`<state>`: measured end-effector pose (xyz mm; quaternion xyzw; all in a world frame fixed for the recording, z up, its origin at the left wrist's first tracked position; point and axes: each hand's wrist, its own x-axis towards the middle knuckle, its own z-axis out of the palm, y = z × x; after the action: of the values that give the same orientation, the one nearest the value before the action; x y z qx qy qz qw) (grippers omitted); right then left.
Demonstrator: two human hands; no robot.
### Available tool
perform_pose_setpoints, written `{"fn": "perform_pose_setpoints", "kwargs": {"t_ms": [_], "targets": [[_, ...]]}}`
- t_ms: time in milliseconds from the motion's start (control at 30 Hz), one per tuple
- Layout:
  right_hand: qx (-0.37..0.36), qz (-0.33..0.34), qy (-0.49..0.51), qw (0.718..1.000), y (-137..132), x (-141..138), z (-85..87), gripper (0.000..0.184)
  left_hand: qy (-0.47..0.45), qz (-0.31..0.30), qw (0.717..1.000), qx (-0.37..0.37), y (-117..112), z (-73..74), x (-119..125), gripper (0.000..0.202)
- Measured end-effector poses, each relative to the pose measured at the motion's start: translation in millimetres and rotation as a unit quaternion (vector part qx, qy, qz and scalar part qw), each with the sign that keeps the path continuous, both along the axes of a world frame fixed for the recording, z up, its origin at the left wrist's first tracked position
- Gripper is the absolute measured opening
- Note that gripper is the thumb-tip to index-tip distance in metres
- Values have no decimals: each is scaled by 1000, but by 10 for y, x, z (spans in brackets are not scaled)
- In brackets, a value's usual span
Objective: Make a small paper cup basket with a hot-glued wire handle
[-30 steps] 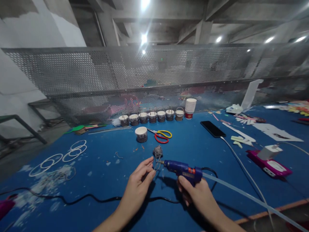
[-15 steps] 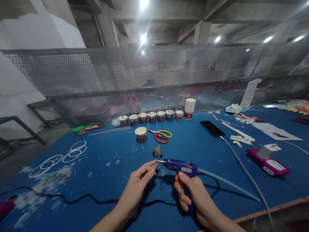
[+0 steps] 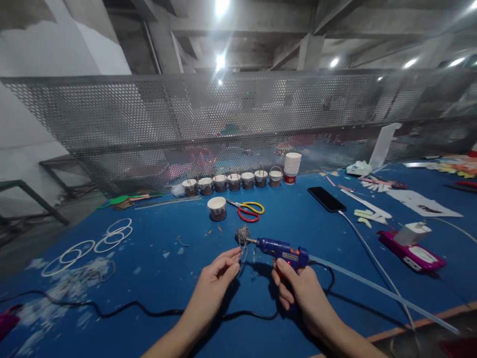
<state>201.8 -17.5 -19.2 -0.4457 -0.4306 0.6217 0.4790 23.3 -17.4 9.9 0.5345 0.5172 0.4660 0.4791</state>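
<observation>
My right hand (image 3: 300,291) is wrapped around the handle of a blue hot glue gun (image 3: 278,247), its metal nozzle pointing left. A long clear glue stick (image 3: 387,287) juts out of the gun's back. With thumb and fingertips together, my left hand (image 3: 216,278) pinches a thin strand of grey yarn (image 3: 244,253). Just beyond the fingertips lies a small ball of grey yarn (image 3: 243,233), and the nozzle tip is close to it; I cannot tell whether they touch. Farther back stand a paper cup wrapped in dark grey (image 3: 217,210) and scissors with red and yellow handles (image 3: 249,211).
Behind is a row of wrapped cups (image 3: 234,182) beside a stack of paper cups (image 3: 292,168). White rings (image 3: 70,256) lie left. To the right are a phone (image 3: 326,199) on a cable and a magenta power strip (image 3: 412,251). A black cord (image 3: 149,312) crosses the front.
The glue gun's nozzle has shifted slightly right and up, away from my left fingertips. Its glue stick now reaches farther right in view. My left hand stays almost in place.
</observation>
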Motion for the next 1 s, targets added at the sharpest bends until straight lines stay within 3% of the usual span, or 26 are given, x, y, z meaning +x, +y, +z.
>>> {"fn": "perform_pose_setpoints", "kwargs": {"t_ms": [133, 300, 500, 633, 767, 867, 1000], "targets": [[1, 22, -45, 999, 20, 23, -52, 53, 9, -1, 1000, 4, 10, -20, -13, 26], [29, 0, -88, 996, 12, 63, -64, 51, 24, 4, 1000, 15, 21, -42, -23, 25], [45, -7, -74, 996, 2, 49, -61, 49, 22, -4, 1000, 14, 15, -41, -18, 25], [16, 32, -75, 997, -32, 32, -96, 51, 16, -2, 1000, 16, 23, -38, -23, 26], [32, -7, -120, 992, 58, 216, 12, 52, 6, 15, 1000, 10, 55, -59, -49, 27], [95, -75, -260, 958, 325, 468, 142, 45, -21, 25, 999, -2, 73, -74, -55, 28], [134, -81, -447, 881, 757, 701, 147, 36, -29, 29, 999, -3, 81, -61, -45, 28]]}}
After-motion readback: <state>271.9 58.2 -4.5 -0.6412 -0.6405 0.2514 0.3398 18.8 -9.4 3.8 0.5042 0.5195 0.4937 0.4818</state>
